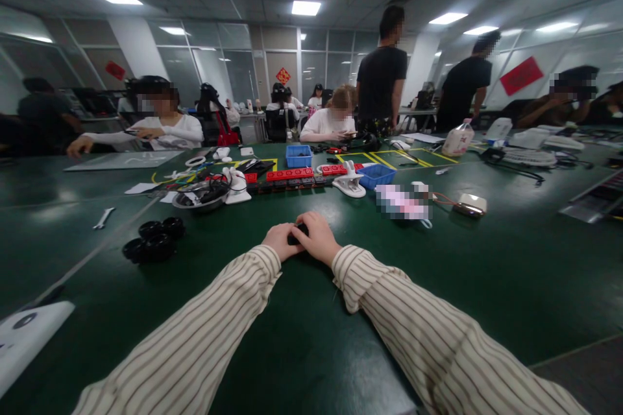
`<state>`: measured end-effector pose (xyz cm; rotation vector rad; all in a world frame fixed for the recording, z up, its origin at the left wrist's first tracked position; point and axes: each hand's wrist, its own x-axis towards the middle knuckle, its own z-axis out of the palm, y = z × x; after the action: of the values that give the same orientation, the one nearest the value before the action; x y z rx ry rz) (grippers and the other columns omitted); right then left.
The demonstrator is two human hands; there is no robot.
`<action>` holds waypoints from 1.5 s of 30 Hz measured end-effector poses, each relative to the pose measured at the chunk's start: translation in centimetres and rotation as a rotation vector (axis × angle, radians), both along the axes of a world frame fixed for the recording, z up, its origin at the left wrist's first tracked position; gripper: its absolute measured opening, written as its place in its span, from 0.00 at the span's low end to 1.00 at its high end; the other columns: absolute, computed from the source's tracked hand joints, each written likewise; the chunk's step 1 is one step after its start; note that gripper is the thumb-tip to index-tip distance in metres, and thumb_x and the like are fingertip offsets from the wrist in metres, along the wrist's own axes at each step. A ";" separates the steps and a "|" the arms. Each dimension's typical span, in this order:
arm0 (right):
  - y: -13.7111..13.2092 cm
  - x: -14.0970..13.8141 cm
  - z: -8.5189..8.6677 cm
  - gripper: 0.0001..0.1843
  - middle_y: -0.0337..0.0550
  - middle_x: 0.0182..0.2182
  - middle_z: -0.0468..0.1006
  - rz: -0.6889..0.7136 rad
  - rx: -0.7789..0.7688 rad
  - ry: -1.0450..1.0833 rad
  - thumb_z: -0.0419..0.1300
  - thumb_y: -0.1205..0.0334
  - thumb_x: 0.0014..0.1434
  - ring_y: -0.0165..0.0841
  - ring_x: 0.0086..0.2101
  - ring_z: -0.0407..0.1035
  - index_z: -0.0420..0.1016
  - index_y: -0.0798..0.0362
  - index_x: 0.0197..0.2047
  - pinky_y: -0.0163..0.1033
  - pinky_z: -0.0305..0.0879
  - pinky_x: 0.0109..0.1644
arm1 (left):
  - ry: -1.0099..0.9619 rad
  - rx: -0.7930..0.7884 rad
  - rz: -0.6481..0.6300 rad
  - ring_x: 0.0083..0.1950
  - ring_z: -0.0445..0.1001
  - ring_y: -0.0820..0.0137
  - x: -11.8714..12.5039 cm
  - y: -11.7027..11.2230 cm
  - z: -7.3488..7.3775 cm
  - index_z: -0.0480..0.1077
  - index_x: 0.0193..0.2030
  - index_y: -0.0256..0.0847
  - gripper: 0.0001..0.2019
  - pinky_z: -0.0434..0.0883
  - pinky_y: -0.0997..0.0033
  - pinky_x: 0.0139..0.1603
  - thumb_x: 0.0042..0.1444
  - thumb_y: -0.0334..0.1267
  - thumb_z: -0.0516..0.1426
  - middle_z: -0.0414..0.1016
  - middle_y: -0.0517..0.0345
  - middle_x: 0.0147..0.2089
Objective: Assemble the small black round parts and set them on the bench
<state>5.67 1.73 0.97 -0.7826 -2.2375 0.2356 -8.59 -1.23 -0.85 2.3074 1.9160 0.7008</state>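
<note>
Small black object (pixel 297 235) sits mid-tabletop (pixel 302 343), between both hands, well in from the near edge. Mostly covered, exact shape unclear.

Left hand (pixel 280 240) and right hand (pixel 317 234): fingers of both curled in around it, only a small gap. Can't tell which carries the grip.

Left edge side: cluster of glossy black cylindrical parts (pixel 160 247), then a silver metal wrench (pixel 104 218) past the pale seam (pixel 97 248).

Far edge side: row of red and black plastic blocks (pixel 291 174) stands across the way, white plastic clamp (pixel 349 190) at its right, round metal bowl (pixel 202 209) of dark parts at its left. Blue plastic bin (pixel 298 157) behind the row.

Right edge side: blurred pink-and-blue item (pixel 402 202), then a shiny rounded box (pixel 471 205).

Near-left corner: white panel with black marks (pixel 41 334).
</note>
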 end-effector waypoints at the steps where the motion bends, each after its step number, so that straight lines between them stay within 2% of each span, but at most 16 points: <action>1: 0.0 0.0 0.0 0.08 0.42 0.34 0.68 -0.008 -0.001 -0.004 0.55 0.58 0.56 0.33 0.37 0.60 0.66 0.55 0.35 0.37 0.56 0.42 | 0.001 -0.001 0.006 0.42 0.70 0.58 0.0 0.1 -0.1 0.68 0.39 0.35 0.19 0.66 0.62 0.45 0.43 0.47 0.60 0.73 0.50 0.38; 7: 0.2 0.0 -0.2 0.07 0.42 0.32 0.68 0.003 -0.024 -0.001 0.56 0.60 0.55 0.33 0.36 0.60 0.66 0.55 0.33 0.37 0.56 0.41 | 0.009 -0.011 -0.010 0.40 0.70 0.62 -0.3 0.3 -0.3 0.68 0.37 0.37 0.15 0.66 0.66 0.43 0.44 0.43 0.59 0.72 0.54 0.36; 11: 0.3 0.1 -0.1 0.01 0.40 0.32 0.69 0.087 -0.035 0.003 0.56 0.68 0.52 0.32 0.36 0.61 0.67 0.55 0.32 0.37 0.56 0.42 | 0.023 -0.012 -0.038 0.37 0.70 0.64 -0.3 0.3 -0.1 0.68 0.35 0.37 0.13 0.66 0.68 0.39 0.45 0.42 0.58 0.70 0.56 0.32; 15: 0.1 0.1 0.1 0.06 0.38 0.32 0.71 0.130 -0.021 -0.006 0.55 0.73 0.51 0.32 0.36 0.61 0.68 0.54 0.32 0.37 0.56 0.42 | 0.021 -0.015 -0.039 0.36 0.70 0.63 -0.3 0.2 -0.1 0.69 0.35 0.35 0.13 0.66 0.67 0.38 0.44 0.42 0.58 0.71 0.55 0.32; 23: 0.1 0.2 -0.1 0.06 0.43 0.36 0.70 0.068 -0.012 0.026 0.53 0.63 0.58 0.33 0.39 0.61 0.67 0.56 0.38 0.39 0.56 0.45 | -0.023 -0.004 -0.031 0.42 0.70 0.62 0.0 -0.1 0.2 0.68 0.39 0.36 0.15 0.66 0.64 0.46 0.46 0.43 0.58 0.73 0.53 0.38; 29: 0.2 0.0 -0.1 0.08 0.43 0.36 0.69 0.015 -0.005 0.021 0.52 0.61 0.58 0.33 0.38 0.60 0.66 0.55 0.38 0.38 0.56 0.44 | -0.032 0.000 -0.014 0.41 0.71 0.63 0.3 -0.4 0.5 0.67 0.40 0.38 0.18 0.67 0.66 0.44 0.44 0.45 0.60 0.72 0.54 0.38; 33: 0.2 -0.1 -0.1 0.07 0.43 0.34 0.68 -0.009 -0.024 0.008 0.54 0.59 0.57 0.34 0.37 0.60 0.66 0.55 0.36 0.38 0.56 0.43 | -0.012 -0.004 0.005 0.41 0.70 0.62 0.2 -0.3 0.3 0.67 0.37 0.38 0.16 0.67 0.65 0.43 0.44 0.45 0.59 0.72 0.54 0.37; 36: 0.3 -0.1 -0.2 0.06 0.42 0.33 0.67 0.013 -0.037 0.011 0.55 0.61 0.56 0.33 0.37 0.60 0.67 0.55 0.33 0.38 0.56 0.42 | 0.003 -0.009 0.007 0.41 0.70 0.62 0.1 -0.1 0.1 0.67 0.37 0.38 0.15 0.66 0.66 0.43 0.44 0.44 0.59 0.71 0.54 0.37; 40: 0.3 0.0 -0.1 0.02 0.41 0.33 0.68 0.081 -0.040 0.027 0.55 0.67 0.54 0.32 0.37 0.60 0.67 0.55 0.32 0.37 0.56 0.43 | 0.024 -0.014 -0.002 0.38 0.70 0.62 0.0 0.0 0.2 0.68 0.38 0.37 0.16 0.66 0.66 0.40 0.44 0.45 0.58 0.71 0.54 0.34; 45: 0.0 0.2 0.3 0.06 0.39 0.32 0.71 0.137 -0.030 0.011 0.54 0.73 0.51 0.32 0.36 0.61 0.68 0.54 0.32 0.37 0.56 0.43 | 0.029 -0.023 -0.010 0.36 0.70 0.62 -0.1 -0.1 0.4 0.69 0.35 0.37 0.15 0.66 0.67 0.38 0.43 0.45 0.59 0.71 0.55 0.32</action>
<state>5.83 1.72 1.25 -0.6423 -2.2843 0.3387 -8.66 -1.31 -0.48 2.3237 1.9129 0.6443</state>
